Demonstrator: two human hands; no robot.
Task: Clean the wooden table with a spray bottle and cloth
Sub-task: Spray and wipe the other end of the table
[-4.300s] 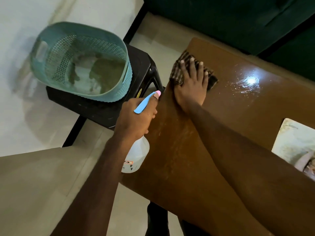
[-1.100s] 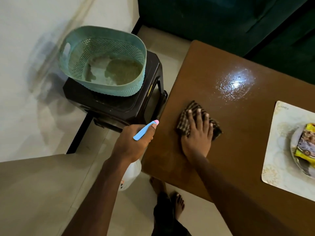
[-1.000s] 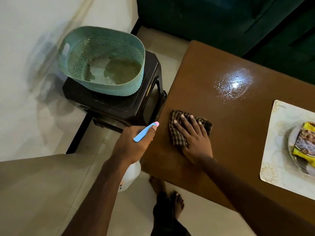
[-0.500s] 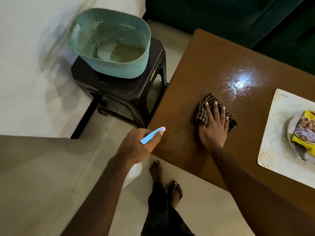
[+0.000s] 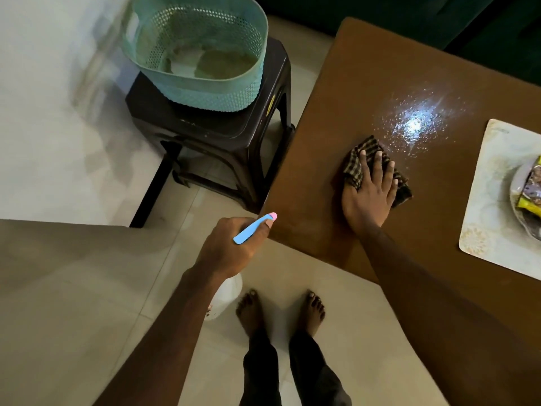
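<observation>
The right hand [image 5: 369, 194] lies flat on the cloth [image 5: 352, 168], fingers straight, pressing it to the tabletop [image 5: 336, 98]. The cloth sits at the near-left edge of the wet patch [image 5: 415, 124], its far corner just touching the scattered droplets. The left hand [image 5: 231, 250] is wrapped around the neck of the bottle [image 5: 253, 228], well to the near-left of the patch. It holds the bottle past the tabletop's corner and over the floor [image 5: 336, 288].

The main risk is probably the mat [image 5: 491, 200], which lies just right of the patch. A wide sweep through the patch could push liquid under the mat's edge. It could also nudge the mat and the plate [image 5: 516, 183] that stands on it.

The cloth is bunched, with only part of it under the palm. It may roll or slip out on a fast stroke, and the patch would then be smeared rather than lifted.

The bottle's nozzle seems to point toward the patch. A stray squeeze would likely wet ground on the near side of the patch, or drip onto the floor, where bare feet [image 5: 251, 312] stand. That could make the tiles slippery.

Droplets on the far side of the patch could easily be missed in this dim light.
</observation>
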